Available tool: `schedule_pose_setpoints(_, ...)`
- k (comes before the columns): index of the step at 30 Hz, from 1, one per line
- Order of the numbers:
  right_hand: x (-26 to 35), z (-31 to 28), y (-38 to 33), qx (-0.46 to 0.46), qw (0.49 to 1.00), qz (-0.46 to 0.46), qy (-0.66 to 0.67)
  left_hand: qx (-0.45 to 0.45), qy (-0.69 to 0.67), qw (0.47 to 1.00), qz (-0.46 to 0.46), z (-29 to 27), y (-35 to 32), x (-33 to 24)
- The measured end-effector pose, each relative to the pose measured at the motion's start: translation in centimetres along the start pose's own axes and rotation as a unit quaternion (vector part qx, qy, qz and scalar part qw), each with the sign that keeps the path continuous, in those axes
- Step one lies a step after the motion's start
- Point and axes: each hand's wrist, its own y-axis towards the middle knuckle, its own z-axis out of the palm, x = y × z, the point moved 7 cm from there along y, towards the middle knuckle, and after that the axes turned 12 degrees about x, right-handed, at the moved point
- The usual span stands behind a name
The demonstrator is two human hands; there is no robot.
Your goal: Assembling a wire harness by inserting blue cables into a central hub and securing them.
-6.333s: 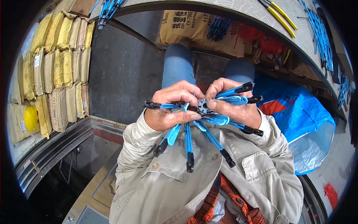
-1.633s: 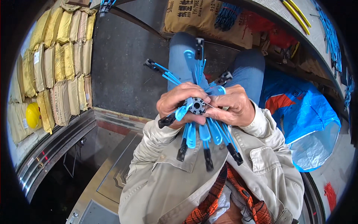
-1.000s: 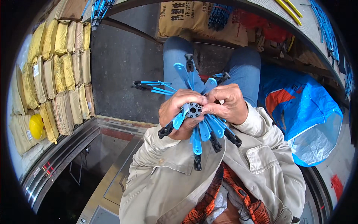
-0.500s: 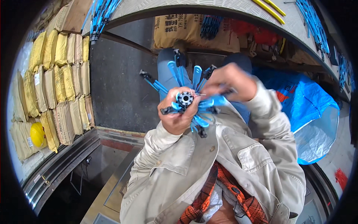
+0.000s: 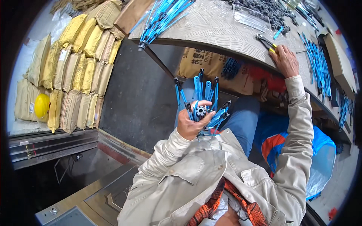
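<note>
My left hand (image 5: 192, 124) grips a small black round hub (image 5: 201, 111) with several blue ribs with black tips (image 5: 200, 94) fanning up and to the right out of it, held over my lap. My right hand (image 5: 284, 60) is stretched out to the workbench (image 5: 218, 26) and rests on its top beside yellow-handled pliers (image 5: 268, 42). Whether it holds anything I cannot tell.
A bundle of blue ribs (image 5: 162, 17) lies on the bench's left end, more blue ribs (image 5: 318, 62) on its right. A heap of dark small parts (image 5: 264, 7) sits at the back. Stacked sacks (image 5: 71, 67), a yellow hard hat (image 5: 41, 105), a blue bag (image 5: 301, 150).
My right hand let go of the rib assembly and reached up right to the bench top. My left hand alone now holds the hub with the ribs pointing upward.
</note>
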Motion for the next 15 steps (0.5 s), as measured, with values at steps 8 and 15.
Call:
schedule_pose_setpoints(8,-1.7,-0.8,-3.0,0.023,0.905,0.148,0.399,0.078,-0.065,0.995,0.016,-0.6,0.3,0.3)
schedule_pose_setpoints(15,15.8,-10.8,-8.3,0.112,0.89,-0.208,0.391,0.182,0.004,0.977,0.106,0.9,0.8,-1.2)
